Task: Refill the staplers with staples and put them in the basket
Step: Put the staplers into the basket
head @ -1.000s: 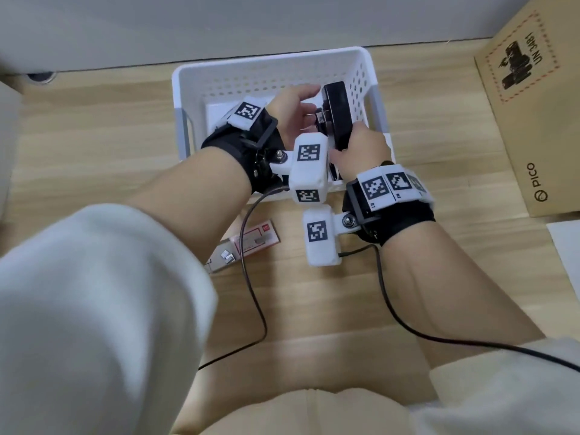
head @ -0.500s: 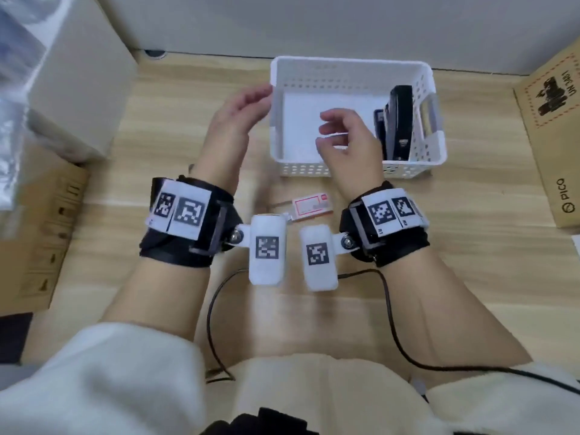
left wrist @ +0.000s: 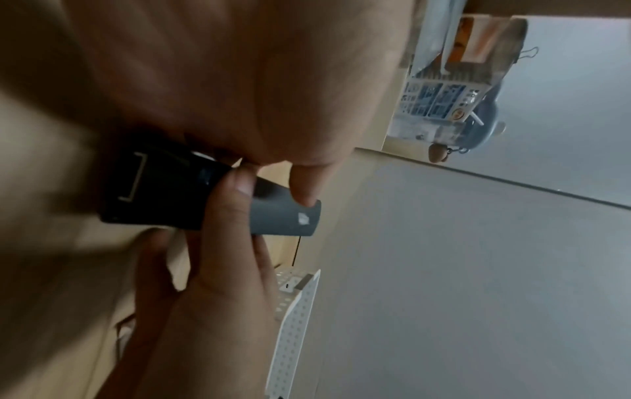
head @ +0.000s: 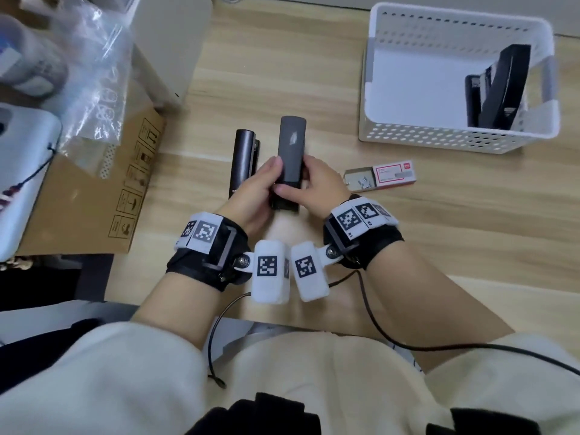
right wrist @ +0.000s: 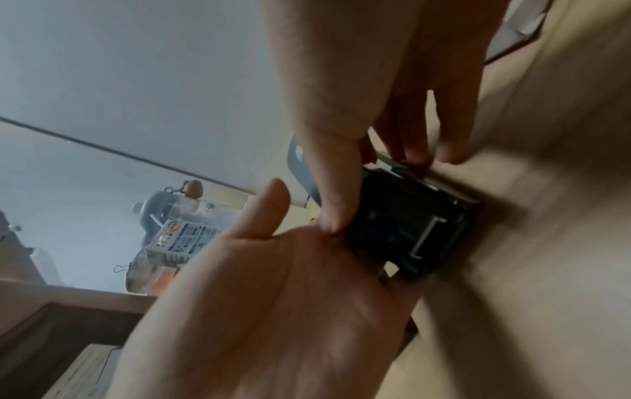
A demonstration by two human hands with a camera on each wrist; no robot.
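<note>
Both hands grip the grey stapler (head: 290, 158) over the desk (head: 408, 246): left hand (head: 251, 196) steadies it, right hand (head: 320, 186) probably to pry it open; staple box (head: 381, 176) nearby for refilling; 2 done in basket (head: 455, 136).

Left hand (head: 251, 189), right hand (head: 320, 183) side by side, fingers curled, gripping.

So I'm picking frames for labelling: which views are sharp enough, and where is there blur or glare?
Head view: mostly sharp; the grey-topped black stapler held by the left hand and right hand shows a small glare spot, and the clear plastic bag is smeared. Left wrist view: palm out of focus, stapler readable. Right wrist view: soft, dim, edges blurred.
</note>
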